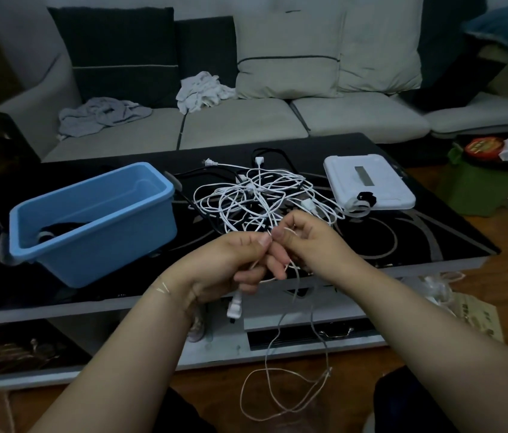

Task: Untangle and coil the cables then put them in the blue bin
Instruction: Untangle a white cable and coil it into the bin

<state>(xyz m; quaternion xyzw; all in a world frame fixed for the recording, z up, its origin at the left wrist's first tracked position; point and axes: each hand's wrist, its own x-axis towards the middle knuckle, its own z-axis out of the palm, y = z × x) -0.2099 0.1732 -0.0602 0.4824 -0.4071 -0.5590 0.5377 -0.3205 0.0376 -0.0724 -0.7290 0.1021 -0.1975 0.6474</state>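
Note:
A tangle of white cables (256,195) lies on the black glass table (402,232), with a black cable (277,153) behind it. The blue bin (90,226) stands at the table's left and holds a dark coiled cable (56,231). My left hand (246,260) and my right hand (302,242) meet over the table's front edge, both pinching one thin white cable (277,385) that hangs in loops toward the floor. A white plug (234,307) dangles under my left hand.
A white lidded box (368,182) lies at the table's right. A sofa (240,123) with cushions and crumpled cloths runs behind the table. Green boxes and bags (480,182) stand on the floor at right. The table's lower shelf has drawers.

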